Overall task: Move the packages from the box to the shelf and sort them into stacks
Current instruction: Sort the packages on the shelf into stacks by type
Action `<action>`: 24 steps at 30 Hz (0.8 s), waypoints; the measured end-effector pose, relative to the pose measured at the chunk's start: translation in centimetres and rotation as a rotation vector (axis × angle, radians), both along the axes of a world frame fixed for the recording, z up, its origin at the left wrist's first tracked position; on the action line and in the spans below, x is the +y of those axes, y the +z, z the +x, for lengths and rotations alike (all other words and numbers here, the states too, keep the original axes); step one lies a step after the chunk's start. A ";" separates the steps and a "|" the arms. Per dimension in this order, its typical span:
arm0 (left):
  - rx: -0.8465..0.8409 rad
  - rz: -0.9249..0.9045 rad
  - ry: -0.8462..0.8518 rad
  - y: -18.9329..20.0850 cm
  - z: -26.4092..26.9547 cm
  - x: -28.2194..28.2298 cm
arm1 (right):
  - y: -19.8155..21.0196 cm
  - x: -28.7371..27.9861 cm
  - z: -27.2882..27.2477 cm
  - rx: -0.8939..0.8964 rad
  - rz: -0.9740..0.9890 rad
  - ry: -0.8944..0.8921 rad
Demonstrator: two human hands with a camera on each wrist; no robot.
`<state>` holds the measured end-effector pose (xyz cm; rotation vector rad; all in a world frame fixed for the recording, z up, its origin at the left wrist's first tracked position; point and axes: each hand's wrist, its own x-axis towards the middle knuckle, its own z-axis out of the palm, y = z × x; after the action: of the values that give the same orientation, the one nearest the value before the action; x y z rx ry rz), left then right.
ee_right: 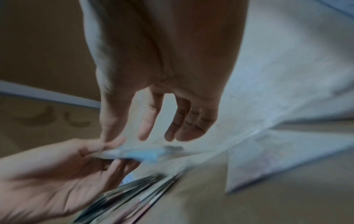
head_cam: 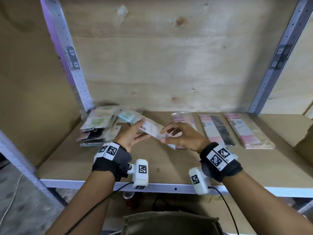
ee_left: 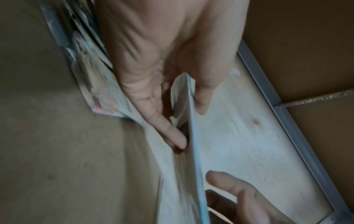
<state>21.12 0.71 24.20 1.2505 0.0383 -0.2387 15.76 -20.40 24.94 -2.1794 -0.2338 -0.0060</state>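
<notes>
A long flat package (head_cam: 152,128) with a light-blue label at its far end hangs just above the brown shelf board (head_cam: 169,167). My left hand (head_cam: 133,133) pinches it between thumb and fingers; in the left wrist view the package (ee_left: 191,121) shows edge-on. My right hand (head_cam: 176,134) pinches its near end with thumb and forefinger, the other fingers (ee_right: 178,121) loose. A mixed pile of packages (head_cam: 96,126) lies at the shelf's left. Three sorted stacks lie to the right: a pink one (head_cam: 184,119), a pink-and-black one (head_cam: 216,129) and a pink-and-beige one (head_cam: 245,131).
Grey metal uprights (head_cam: 71,65) (head_cam: 277,61) frame the bay, with a plywood back panel (head_cam: 169,56). Cardboard (head_cam: 25,99) stands along the left side. The shelf's pale front rail (head_cam: 169,185) runs under my wrists. An olive-brown container (head_cam: 169,223) sits below.
</notes>
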 end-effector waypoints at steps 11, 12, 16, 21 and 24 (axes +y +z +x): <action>-0.083 0.056 -0.177 -1.8 -0.6 -2.6 | -0.9 -4.8 -0.3 0.194 0.149 -0.142; -0.088 0.029 -0.120 -1.8 -0.4 -2.4 | -0.9 -5.1 -0.5 0.193 0.161 -0.141; -0.144 0.037 0.100 -1.9 0.6 -0.8 | -0.5 -5.8 -0.7 0.212 0.098 -0.100; -0.255 0.452 0.125 -1.7 0.8 -0.1 | -0.3 -6.2 -1.3 0.265 -0.078 -0.044; -0.259 0.559 0.130 -1.4 0.8 0.0 | -0.2 -5.9 -1.5 0.265 -0.075 -0.026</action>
<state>21.95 0.75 22.79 1.8197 -0.0405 0.0575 14.24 -26.27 24.76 -2.2290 -0.0547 0.2793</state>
